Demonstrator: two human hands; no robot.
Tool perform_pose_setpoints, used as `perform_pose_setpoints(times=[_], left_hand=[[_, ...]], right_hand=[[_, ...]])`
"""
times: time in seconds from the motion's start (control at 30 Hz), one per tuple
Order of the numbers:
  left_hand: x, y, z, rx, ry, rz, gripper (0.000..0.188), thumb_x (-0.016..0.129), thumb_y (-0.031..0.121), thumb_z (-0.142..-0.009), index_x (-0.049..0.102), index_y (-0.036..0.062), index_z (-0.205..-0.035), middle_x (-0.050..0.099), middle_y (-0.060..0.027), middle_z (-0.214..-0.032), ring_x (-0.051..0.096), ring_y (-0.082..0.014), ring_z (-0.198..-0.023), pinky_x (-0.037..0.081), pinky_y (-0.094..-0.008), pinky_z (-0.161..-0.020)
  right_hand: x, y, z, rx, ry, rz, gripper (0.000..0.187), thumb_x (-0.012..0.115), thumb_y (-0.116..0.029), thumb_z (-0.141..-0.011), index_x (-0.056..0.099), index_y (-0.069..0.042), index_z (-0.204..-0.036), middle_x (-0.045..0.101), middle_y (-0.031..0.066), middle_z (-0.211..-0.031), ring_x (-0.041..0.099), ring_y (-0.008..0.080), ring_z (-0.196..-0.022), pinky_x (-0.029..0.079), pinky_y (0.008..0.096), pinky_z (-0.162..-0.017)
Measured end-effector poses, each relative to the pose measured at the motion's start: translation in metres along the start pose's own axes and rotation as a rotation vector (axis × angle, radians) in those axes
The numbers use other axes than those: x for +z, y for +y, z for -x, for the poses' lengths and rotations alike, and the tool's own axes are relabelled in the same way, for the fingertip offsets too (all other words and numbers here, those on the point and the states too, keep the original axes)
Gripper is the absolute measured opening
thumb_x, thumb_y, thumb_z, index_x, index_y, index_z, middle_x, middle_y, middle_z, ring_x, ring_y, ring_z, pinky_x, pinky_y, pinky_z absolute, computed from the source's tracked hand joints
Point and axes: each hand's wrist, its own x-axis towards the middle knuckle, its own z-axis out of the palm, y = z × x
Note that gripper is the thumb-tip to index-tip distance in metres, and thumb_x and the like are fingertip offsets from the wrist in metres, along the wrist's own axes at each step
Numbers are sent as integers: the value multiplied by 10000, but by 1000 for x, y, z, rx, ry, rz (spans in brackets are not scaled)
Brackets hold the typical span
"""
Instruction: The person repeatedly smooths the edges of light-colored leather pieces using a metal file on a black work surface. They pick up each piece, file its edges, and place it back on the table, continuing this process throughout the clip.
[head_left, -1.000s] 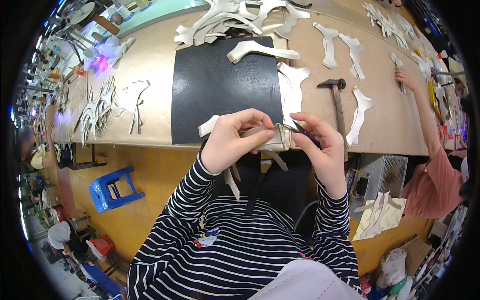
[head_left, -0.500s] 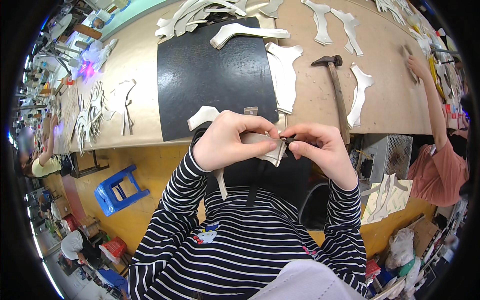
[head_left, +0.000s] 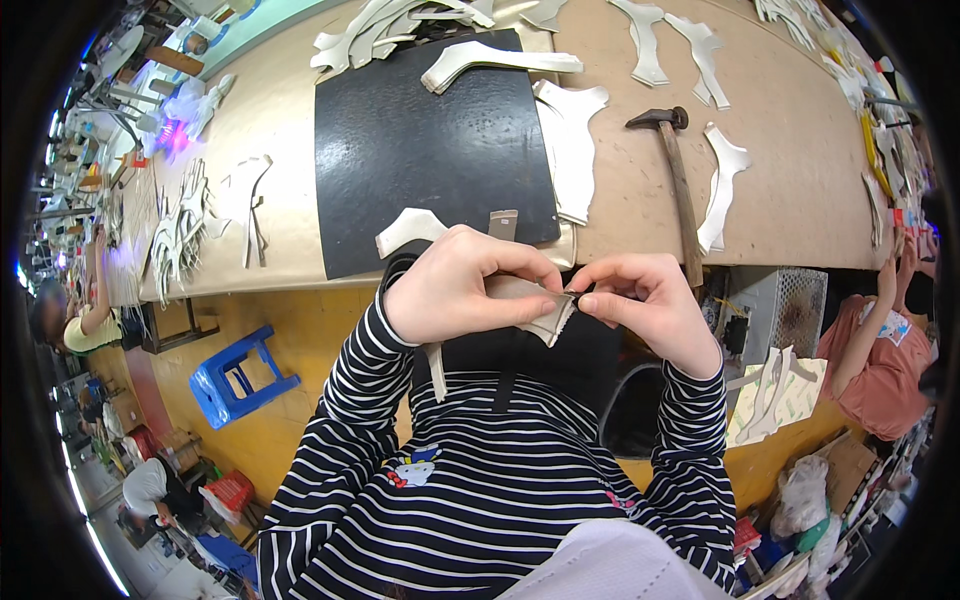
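Observation:
Close to my body, in front of the table edge, my left hand (head_left: 465, 285) grips a pale leather piece (head_left: 548, 326) between thumb and fingers. A narrow strip of it (head_left: 437, 372) hangs below that hand. My right hand (head_left: 648, 300) is closed in a pinch at the piece's right corner, where a small dark bit shows at the fingertips, too small to name. Beyond my hands lies a black mat (head_left: 430, 160). A white curved piece (head_left: 410, 232) and a small grey-brown tab (head_left: 503, 224) rest along its near edge.
A hammer (head_left: 678, 190) lies right of the mat, among white cut pieces (head_left: 725, 185). More pieces are heaped at the far edge (head_left: 385, 35). A blue stool (head_left: 240, 378) stands at left on the floor. A co-worker in a pink top (head_left: 880, 365) sits at right.
My right fingertips have shifted slightly at the corner of the piece, and less of the dark bit shows. The co-worker at right has drawn the reaching arm back to the table edge.

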Motion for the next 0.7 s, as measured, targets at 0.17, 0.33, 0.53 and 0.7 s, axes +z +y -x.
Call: perform_pose_setpoints(times=[0.17,0.33,0.53,0.7], left_hand=[[1,-2,0,-33,79,50,206,738,153,-883,699,20,-1036,708,-59,-800,640,-87,-710,509,-249,-678],[-3,-2,3,-87,137,256,103,653,77,-965,625,10,-1038,644,-18,-836,587,-57,-732,487,-236,-681],[-6,-3,2,-9,45,130,87,606,51,-989,597,-1,-1059,633,-14,-901,629,-71,-744,501,-222,-691],[1,0,2,-71,199,349,105,564,71,-1026,526,20,-1109,638,-52,-975,677,-103,-757,515,-203,-670]], right_hand=[[-3,-1,-2,6,151,-87,245,659,-99,-943,680,9,-1161,641,9,-751,509,23,-634,361,181,-562],[1,-8,3,-78,238,-184,305,642,-92,-962,635,10,-1249,606,-7,-769,537,55,-696,434,202,-649],[4,-10,5,9,95,-158,310,647,-87,-966,637,5,-1262,650,10,-831,570,67,-749,464,215,-696],[5,-1,1,-109,211,-147,328,591,-122,-1004,622,-14,-1312,611,-12,-785,501,34,-658,390,179,-591]])
